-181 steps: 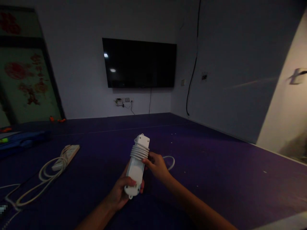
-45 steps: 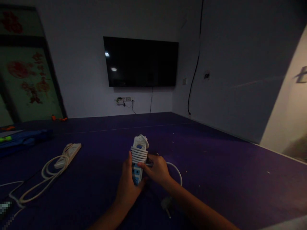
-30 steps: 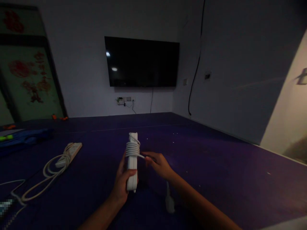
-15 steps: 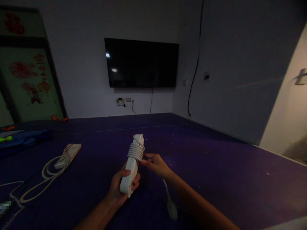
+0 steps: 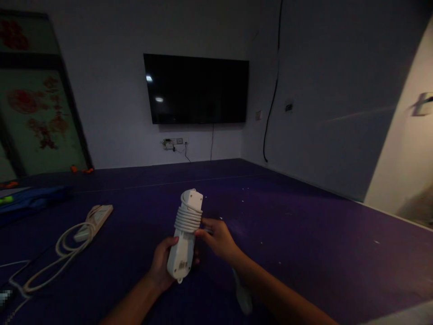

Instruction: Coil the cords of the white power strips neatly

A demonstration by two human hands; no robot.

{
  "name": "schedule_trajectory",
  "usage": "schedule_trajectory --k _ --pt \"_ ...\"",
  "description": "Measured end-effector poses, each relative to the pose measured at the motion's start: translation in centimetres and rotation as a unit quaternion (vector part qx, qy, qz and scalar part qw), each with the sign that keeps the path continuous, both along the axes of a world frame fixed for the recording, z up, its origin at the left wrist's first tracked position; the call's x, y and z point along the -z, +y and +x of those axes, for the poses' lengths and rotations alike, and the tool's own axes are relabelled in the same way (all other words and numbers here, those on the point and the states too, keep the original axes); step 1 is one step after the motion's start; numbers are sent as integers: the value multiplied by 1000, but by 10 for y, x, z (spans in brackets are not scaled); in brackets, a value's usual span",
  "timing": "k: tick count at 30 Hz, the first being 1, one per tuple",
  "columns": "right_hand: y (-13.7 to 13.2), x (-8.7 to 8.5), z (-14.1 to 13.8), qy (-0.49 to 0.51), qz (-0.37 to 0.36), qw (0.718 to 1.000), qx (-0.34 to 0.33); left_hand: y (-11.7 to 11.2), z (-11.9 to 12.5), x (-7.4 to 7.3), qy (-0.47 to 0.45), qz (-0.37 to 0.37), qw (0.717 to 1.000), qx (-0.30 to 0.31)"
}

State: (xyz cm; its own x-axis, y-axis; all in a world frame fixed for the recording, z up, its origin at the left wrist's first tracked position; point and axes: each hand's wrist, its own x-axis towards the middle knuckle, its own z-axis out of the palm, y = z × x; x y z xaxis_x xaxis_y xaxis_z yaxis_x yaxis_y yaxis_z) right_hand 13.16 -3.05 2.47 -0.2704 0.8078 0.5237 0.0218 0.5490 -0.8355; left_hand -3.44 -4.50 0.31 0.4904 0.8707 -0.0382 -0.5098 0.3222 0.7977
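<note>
My left hand grips the lower end of a white power strip, held upright above the purple floor with its back toward me. A white cord is coiled in several turns around the strip's upper half. My right hand pinches the cord right beside the coil. The rest of the cord hangs below my right forearm and ends in a white plug near the floor.
A second white power strip with a loose looped cord lies on the purple floor at the left. A blue object sits at the far left. A dark TV hangs on the far wall above a wall socket.
The strip has been turned over several times in my left hand while my right hand fed cord round it. The coil has grown and the hanging plug has risen closer.
</note>
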Motion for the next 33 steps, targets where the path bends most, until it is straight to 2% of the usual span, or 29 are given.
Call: schedule_trajectory --k 2,6,8,11,15,20,23,28,33 --pt "0 -1 1 -13 19 1000 20 -1 3 -3 37 12 997 -66" --pt "3 3 6 -106 41 988 109 -5 12 -11 102 100 970 -195" --pt "5 6 8 -147 45 978 139 -7 16 -12 135 120 955 -234" --pt "5 8 9 -167 52 975 139 -9 19 -12 162 127 943 -262" --pt "6 8 7 -147 47 982 104 -9 21 -12 149 100 948 -263" --pt "7 8 5 -125 -10 990 68 -9 21 -13 149 27 958 -243" --pt "5 4 7 -133 7 989 56 -9 20 -13 146 13 964 -223" --pt "1 -2 12 -186 80 970 133 -8 20 -12 127 12 974 -186" --pt "1 0 14 -229 93 951 183 -8 22 -10 107 -14 979 -172"
